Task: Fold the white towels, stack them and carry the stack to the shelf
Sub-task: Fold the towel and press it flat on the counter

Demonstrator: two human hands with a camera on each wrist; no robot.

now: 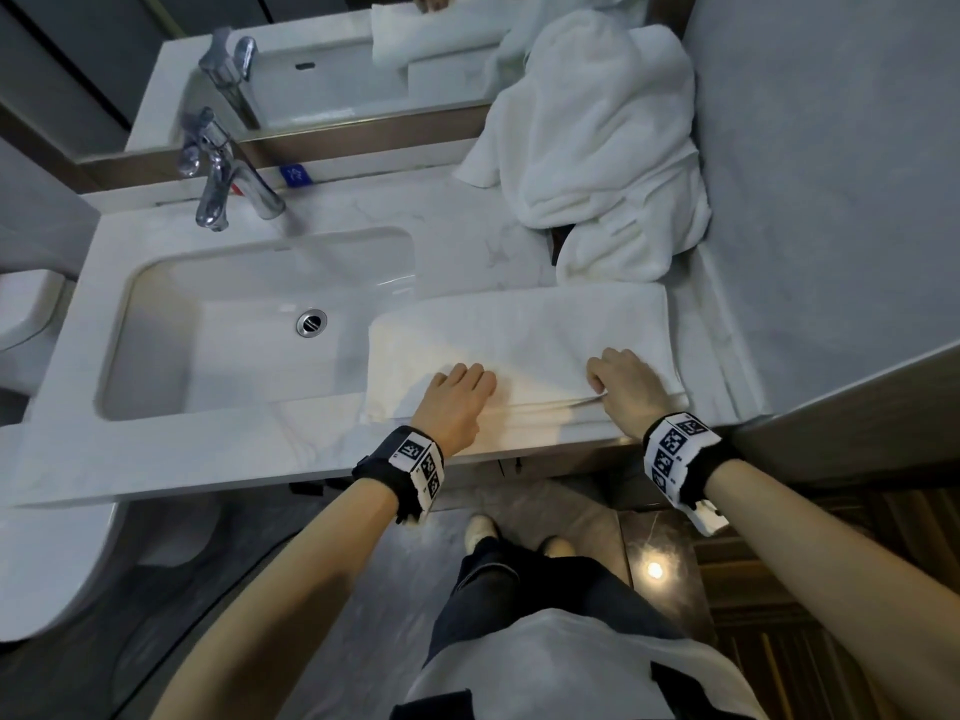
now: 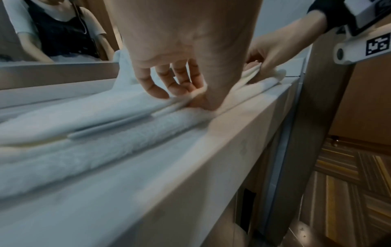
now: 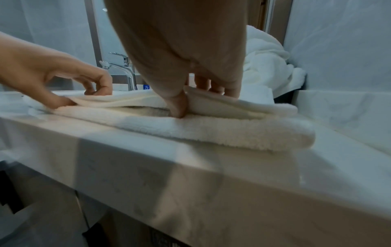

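Observation:
A white towel (image 1: 524, 340) lies folded flat on the counter (image 1: 208, 459), just right of the sink, its near edge along the counter's front. My left hand (image 1: 460, 389) pinches the top layer at that near edge, thumb under and fingers over, as the left wrist view shows with the left hand (image 2: 182, 95) on the towel (image 2: 101, 135). My right hand (image 1: 618, 376) holds the same layer further right; in the right wrist view the right hand (image 3: 196, 102) has its thumb tucked under the lifted layer of the towel (image 3: 237, 135). A crumpled heap of white towels (image 1: 602, 148) sits at the back right corner.
The sink basin (image 1: 171, 304) and a chrome faucet (image 1: 228, 184) lie to the left. A mirror (image 1: 311, 70) runs along the back. A grey wall (image 1: 810, 200) closes the counter's right side. A toilet (image 1: 31, 314) stands at the far left, dark floor below.

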